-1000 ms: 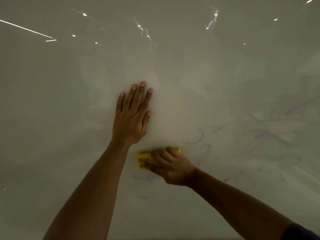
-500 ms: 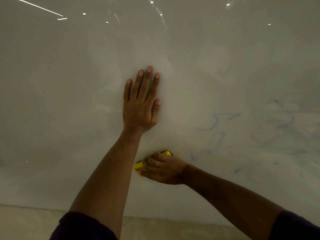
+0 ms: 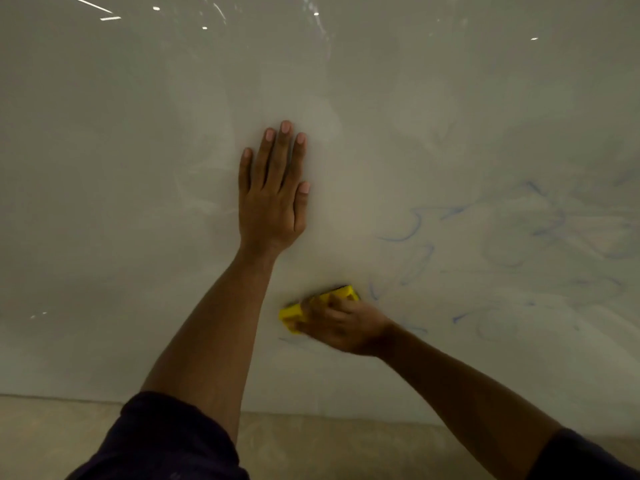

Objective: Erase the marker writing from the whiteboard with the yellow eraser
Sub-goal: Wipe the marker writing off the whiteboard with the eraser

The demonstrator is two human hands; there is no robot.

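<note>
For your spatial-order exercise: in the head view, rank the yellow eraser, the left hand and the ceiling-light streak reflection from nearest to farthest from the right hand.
1. Yellow eraser: gripped in the right hand.
2. Left hand: flat on the whiteboard, up-left.
3. Light streak reflection: top-left corner.

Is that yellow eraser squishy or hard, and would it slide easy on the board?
Probably light: the right hand wraps the yellow eraser with just its fingers. It likely slides easily, since the whiteboard looks glossy, with lights reflected in it. Squishy or hard is unclear; its corners keep a blocky shape, so maybe fairly firm.
</note>
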